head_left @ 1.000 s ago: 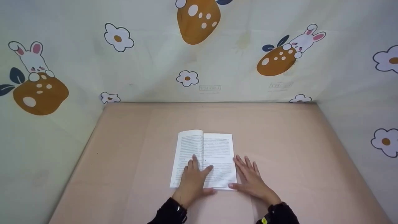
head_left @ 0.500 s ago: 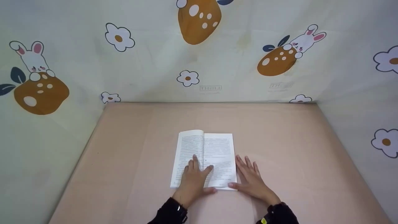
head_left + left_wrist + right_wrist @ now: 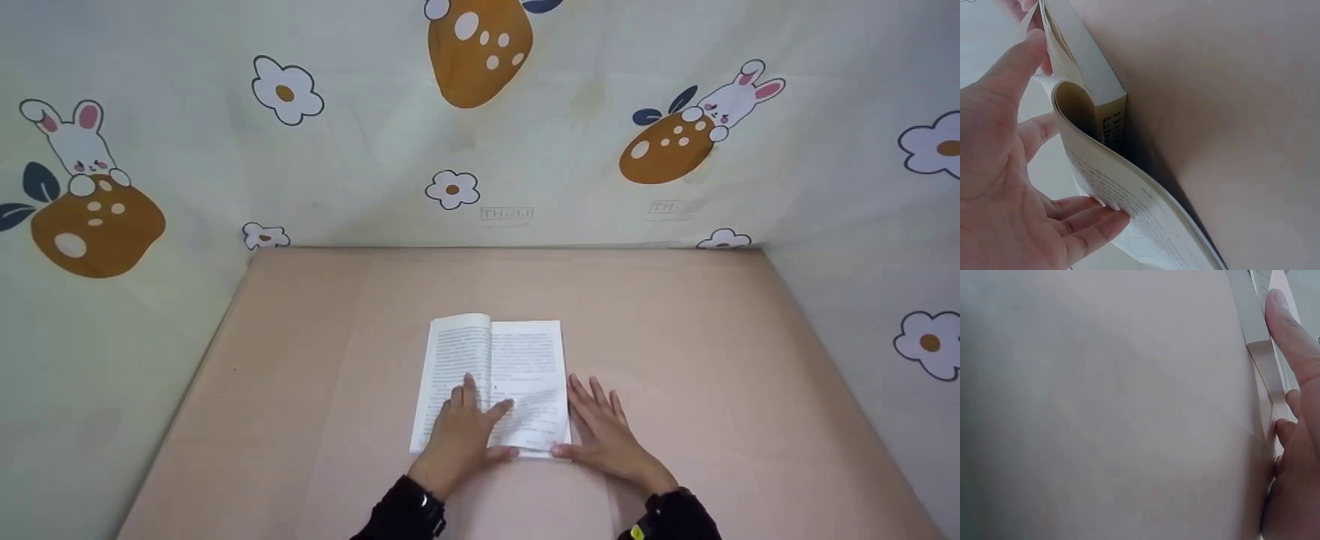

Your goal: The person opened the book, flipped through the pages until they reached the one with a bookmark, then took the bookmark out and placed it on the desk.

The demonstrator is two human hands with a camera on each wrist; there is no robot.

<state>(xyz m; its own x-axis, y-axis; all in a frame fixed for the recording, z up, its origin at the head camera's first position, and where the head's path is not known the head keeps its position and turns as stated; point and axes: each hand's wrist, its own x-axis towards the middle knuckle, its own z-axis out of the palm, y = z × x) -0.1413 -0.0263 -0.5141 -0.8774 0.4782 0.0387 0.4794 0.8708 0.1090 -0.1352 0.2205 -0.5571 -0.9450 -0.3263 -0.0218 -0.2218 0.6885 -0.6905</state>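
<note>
A thick paperback book point(image 3: 525, 352) lies open on the table, its left pages curving up from the spine. My left hand point(image 3: 457, 439) rests across the left page and spine, its fingers extended on the print. Its thumb lies by the bottom edge of the right page. In the left wrist view, the left pages point(image 3: 1129, 191) bow into a loop beside the thicker page block point(image 3: 1086, 62). My right hand point(image 3: 611, 442) lies along the book's right edge, fingers spread. Its thumb point(image 3: 1292, 329) touches the lower right page corner, where the top page bulges slightly.
The tabletop point(image 3: 300, 322) has a plain pinkish-beige cover. Pale walls with printed rabbits, fruit and flowers point(image 3: 452, 189) enclose its back and sides. Dark bands point(image 3: 409, 510) circle both wrists.
The top right page has lifted and bulged a little near its bottom edge. My left hand has shifted slightly left. The right hand is almost still.
</note>
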